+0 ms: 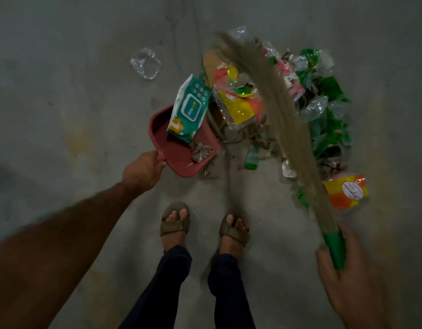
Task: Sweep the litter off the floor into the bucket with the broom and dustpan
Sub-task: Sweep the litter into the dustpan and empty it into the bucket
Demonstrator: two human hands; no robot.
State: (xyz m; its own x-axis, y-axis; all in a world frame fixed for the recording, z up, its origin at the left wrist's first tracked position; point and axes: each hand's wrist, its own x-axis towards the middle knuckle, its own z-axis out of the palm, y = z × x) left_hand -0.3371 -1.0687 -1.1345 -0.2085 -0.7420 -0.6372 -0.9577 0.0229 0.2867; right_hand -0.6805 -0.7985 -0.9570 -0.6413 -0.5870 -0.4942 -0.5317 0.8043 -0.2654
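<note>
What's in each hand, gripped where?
Left hand grips the red dustpan by its short handle. Right hand grips the broom by its green handle, just below the bristles.

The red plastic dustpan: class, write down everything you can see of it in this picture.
The red plastic dustpan is a shallow scoop with raised side walls and a short handle, looking smooth and slightly glossy. It sits low at the floor, its open mouth turned toward the litter pile. The left hand grips its handle. A teal and white wipes packet lies partly inside, leaning over the far edge, and a crumpled brown paper scrap rests in the pan near its mouth.
</note>
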